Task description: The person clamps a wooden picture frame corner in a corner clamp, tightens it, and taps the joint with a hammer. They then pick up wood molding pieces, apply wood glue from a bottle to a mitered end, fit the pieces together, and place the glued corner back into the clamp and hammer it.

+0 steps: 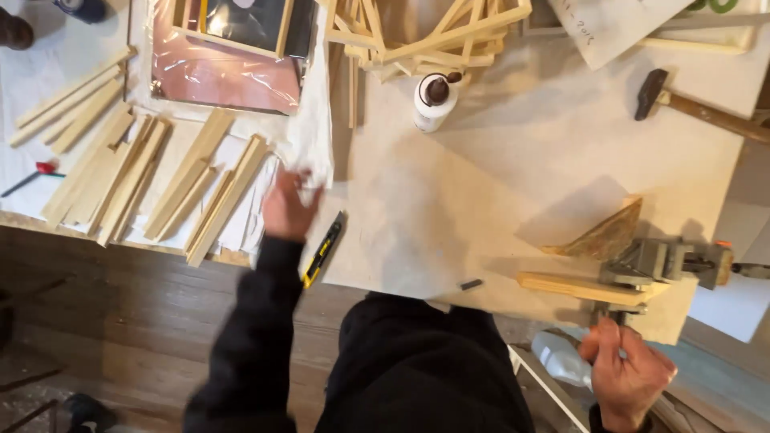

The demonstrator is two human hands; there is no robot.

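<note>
On the pale workbench top (pixel 513 160), the person's left hand (pixel 287 207) hovers blurred, fingers loosely spread, just above the yellow-and-black utility knife (pixel 323 250) lying diagonally beside it, while the right hand (pixel 630 375) pinches the grey metal corner clamp's (pixel 658 265) handle, well apart.

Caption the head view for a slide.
Left hand reaches toward wooden frame strips; right hand grips the corner clamp handle.

You have before you: one hammer (pixel 659 90), one white glue bottle (pixel 434 101), one yellow-and-black utility knife (pixel 323 249), one corner clamp (pixel 666 263), one red-capped pen (pixel 32 178).
</note>
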